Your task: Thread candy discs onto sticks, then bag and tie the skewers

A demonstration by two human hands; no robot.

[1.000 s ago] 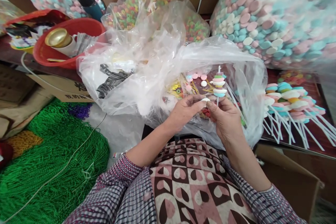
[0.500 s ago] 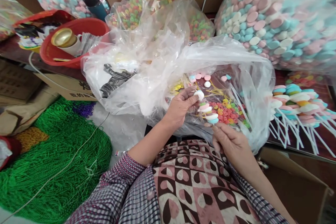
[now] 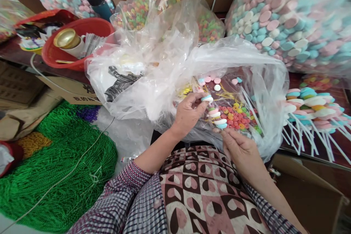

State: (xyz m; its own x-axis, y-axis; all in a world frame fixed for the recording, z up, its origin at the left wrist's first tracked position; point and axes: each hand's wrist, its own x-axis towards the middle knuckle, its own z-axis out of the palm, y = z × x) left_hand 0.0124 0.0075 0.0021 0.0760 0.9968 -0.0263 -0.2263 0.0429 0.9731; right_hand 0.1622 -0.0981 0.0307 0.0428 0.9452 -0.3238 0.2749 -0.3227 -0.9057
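My left hand (image 3: 189,111) pinches a blue-and-white marshmallow (image 3: 207,98) between thumb and fingers. Just below it is a marshmallow skewer (image 3: 216,116), with pink, white and blue marshmallows and gummy rings stacked on it. My right hand (image 3: 241,148) is closed on the skewer's lower end, its fingertips right under the blue marshmallow; the stick itself is mostly hidden. Red, yellow and green gummy rings (image 3: 236,116) lie behind the skewer on the clear plastic. Several loose marshmallows (image 3: 217,87) are scattered farther back.
Finished-looking marshmallow skewers (image 3: 315,106) with white sticks lie at the right. A big bag of marshmallows (image 3: 290,18) stands behind them. Crumpled clear plastic (image 3: 164,76) spreads across the middle. A red basin (image 3: 55,56) holds cups at the left, above green bead strings (image 3: 60,175).
The marshmallow in my left hand has turned, so that its blue-and-white edge now shows. My right hand and the skewer have hardly moved.
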